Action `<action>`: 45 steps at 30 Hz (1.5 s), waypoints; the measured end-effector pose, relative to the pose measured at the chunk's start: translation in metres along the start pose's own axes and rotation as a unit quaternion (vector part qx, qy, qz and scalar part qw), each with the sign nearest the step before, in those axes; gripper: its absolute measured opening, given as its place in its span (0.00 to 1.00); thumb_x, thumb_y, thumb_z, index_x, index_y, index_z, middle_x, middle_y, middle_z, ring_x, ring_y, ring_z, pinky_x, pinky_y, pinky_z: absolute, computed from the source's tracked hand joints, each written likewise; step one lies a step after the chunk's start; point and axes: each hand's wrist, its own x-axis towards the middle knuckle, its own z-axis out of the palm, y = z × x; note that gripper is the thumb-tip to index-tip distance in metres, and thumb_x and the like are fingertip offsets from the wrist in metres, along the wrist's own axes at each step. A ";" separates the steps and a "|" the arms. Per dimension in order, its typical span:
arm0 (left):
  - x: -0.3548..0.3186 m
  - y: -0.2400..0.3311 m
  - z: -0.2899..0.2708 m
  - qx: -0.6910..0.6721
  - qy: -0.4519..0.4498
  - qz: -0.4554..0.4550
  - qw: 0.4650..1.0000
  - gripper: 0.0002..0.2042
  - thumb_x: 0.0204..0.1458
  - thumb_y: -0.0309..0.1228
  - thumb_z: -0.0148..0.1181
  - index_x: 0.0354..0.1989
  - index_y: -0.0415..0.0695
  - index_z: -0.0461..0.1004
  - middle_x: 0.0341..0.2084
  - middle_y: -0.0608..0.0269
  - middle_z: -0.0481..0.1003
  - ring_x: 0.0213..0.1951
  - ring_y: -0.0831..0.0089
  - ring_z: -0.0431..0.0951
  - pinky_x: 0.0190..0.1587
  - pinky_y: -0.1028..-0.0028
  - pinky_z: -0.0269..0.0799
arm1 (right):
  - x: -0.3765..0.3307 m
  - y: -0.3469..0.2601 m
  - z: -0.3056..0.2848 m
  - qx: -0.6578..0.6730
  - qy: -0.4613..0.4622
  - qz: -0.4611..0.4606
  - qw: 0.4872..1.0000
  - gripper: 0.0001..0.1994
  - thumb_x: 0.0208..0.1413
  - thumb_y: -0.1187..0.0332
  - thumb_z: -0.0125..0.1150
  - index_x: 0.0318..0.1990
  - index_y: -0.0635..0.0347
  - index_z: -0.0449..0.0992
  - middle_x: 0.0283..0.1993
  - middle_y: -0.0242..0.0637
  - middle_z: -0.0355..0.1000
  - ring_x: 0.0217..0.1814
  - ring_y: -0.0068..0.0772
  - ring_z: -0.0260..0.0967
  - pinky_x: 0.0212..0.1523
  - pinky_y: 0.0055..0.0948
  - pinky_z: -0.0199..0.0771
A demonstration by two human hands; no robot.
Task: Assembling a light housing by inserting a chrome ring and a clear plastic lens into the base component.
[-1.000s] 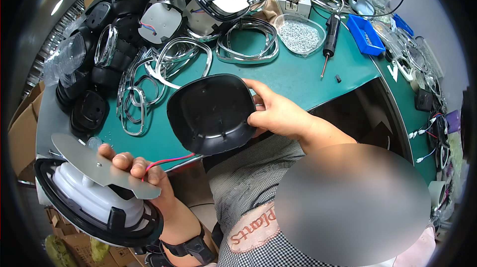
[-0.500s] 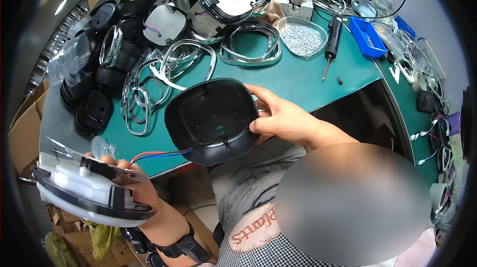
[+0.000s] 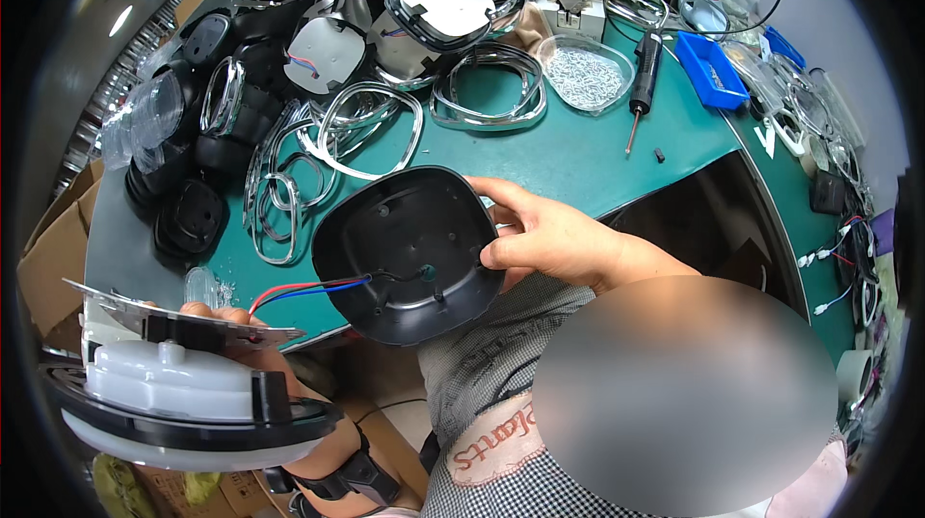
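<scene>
Black shell (image 3: 409,253) pinched in right hand (image 3: 549,239); left hand (image 3: 226,325) grips white assembly (image 3: 173,393). Wires (image 3: 308,289) joined; mating requires alignment.

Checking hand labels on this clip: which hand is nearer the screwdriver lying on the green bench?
Right. The right hand grips the black shell just below and left of the screwdriver; the left hand holds the white-and-black assembly at the far lower left, off the bench.

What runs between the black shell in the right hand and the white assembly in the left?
In the head view, a red and a blue wire span the gap, from inside the black shell toward the white assembly.
</scene>
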 end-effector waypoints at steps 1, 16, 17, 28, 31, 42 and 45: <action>-0.003 -0.001 -0.003 0.011 -0.005 -0.001 1.000 0.36 0.54 0.42 0.58 0.66 0.37 0.51 0.55 0.38 0.61 0.53 0.44 0.68 0.58 0.54 0.68 | -0.001 -0.002 0.001 0.010 -0.004 0.008 1.000 0.41 0.47 0.72 0.59 0.70 0.58 0.47 0.54 0.51 0.62 0.48 0.37 0.72 0.41 0.31 0.80; -0.036 -0.051 0.023 0.199 0.175 -0.015 0.964 0.31 0.56 0.48 0.48 0.64 0.40 0.57 0.56 0.46 0.67 0.55 0.53 0.71 0.57 0.56 0.70 | -0.001 0.005 0.001 0.018 -0.022 -0.062 0.998 0.41 0.48 0.73 0.60 0.70 0.60 0.46 0.50 0.47 0.66 0.44 0.32 0.73 0.39 0.29 0.78; -0.036 -0.049 0.024 0.263 0.184 -0.015 0.947 0.32 0.56 0.48 0.48 0.64 0.40 0.58 0.57 0.48 0.66 0.56 0.55 0.71 0.58 0.56 0.69 | -0.002 0.004 0.002 0.017 -0.023 -0.062 0.998 0.41 0.48 0.73 0.60 0.70 0.60 0.46 0.50 0.47 0.66 0.44 0.32 0.73 0.39 0.29 0.78; -0.020 -0.071 0.052 0.575 0.272 -0.019 0.771 0.20 0.52 0.31 0.64 0.50 0.38 0.66 0.41 0.62 0.70 0.44 0.73 0.71 0.50 0.75 0.65 | -0.005 0.015 0.010 -0.014 -0.030 -0.184 0.982 0.46 0.47 0.72 0.65 0.72 0.59 0.42 0.58 0.49 0.58 0.61 0.39 0.60 0.49 0.32 0.74; -0.032 -0.070 0.047 0.597 0.264 -0.028 0.757 0.18 0.53 0.42 0.65 0.35 0.40 0.68 0.45 0.56 0.70 0.43 0.73 0.70 0.49 0.74 0.65 | 0.000 0.025 0.006 -0.002 -0.066 -0.234 0.970 0.48 0.48 0.70 0.67 0.73 0.55 0.41 0.61 0.46 0.55 0.64 0.40 0.57 0.54 0.34 0.71; -0.042 -0.087 0.049 0.592 0.263 -0.027 0.761 0.27 0.56 0.52 0.56 0.42 0.35 0.63 0.57 0.46 0.62 0.56 0.61 0.68 0.58 0.66 0.63 | -0.003 0.025 0.005 0.020 -0.157 -0.210 0.965 0.55 0.48 0.69 0.72 0.73 0.55 0.32 0.75 0.44 0.37 0.73 0.40 0.47 0.59 0.35 0.69; -0.042 -0.090 0.049 0.610 0.258 0.009 0.749 0.26 0.58 0.49 0.54 0.47 0.37 0.58 0.58 0.42 0.60 0.56 0.59 0.68 0.58 0.66 0.64 | -0.003 0.025 0.003 0.034 -0.152 -0.206 0.966 0.55 0.47 0.67 0.73 0.73 0.55 0.32 0.75 0.44 0.38 0.72 0.39 0.47 0.57 0.33 0.70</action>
